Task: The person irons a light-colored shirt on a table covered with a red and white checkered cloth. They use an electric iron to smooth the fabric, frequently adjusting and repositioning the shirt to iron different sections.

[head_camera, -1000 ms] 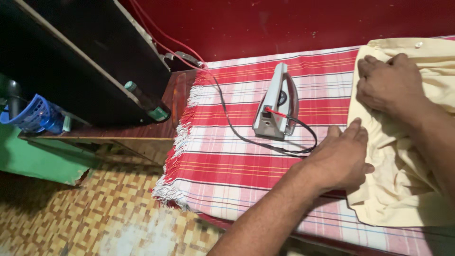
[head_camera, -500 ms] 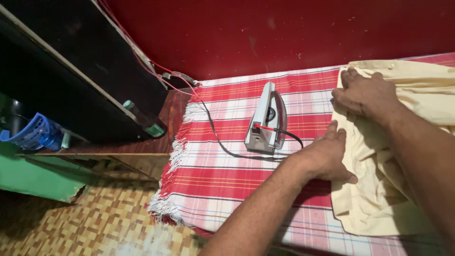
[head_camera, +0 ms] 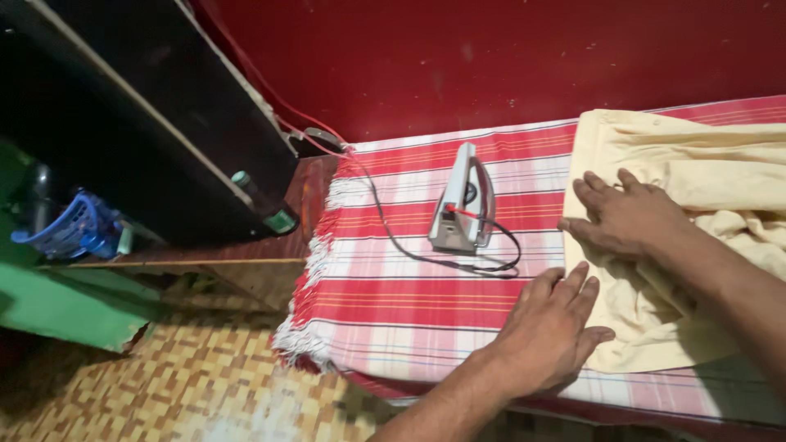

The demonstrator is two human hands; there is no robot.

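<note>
A pale yellow garment (head_camera: 696,172) lies rumpled on the red checked cloth (head_camera: 393,311), at its right-hand end. The right hand (head_camera: 626,214) rests flat and open on the garment's left edge, gripping nothing, while the left hand (head_camera: 550,331) lies spread, palm down, mostly on the cloth with its fingertips meeting the garment's lower corner. An iron (head_camera: 461,200) stands on its heel just left of both hands, its black cord (head_camera: 426,258) trailing across the cloth.

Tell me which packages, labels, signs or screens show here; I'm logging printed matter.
Dial label: a small dark round face on the side of the grey iron standing upright on the red checked cloth; too small to tell more.
No packages, signs or screens show.
</note>
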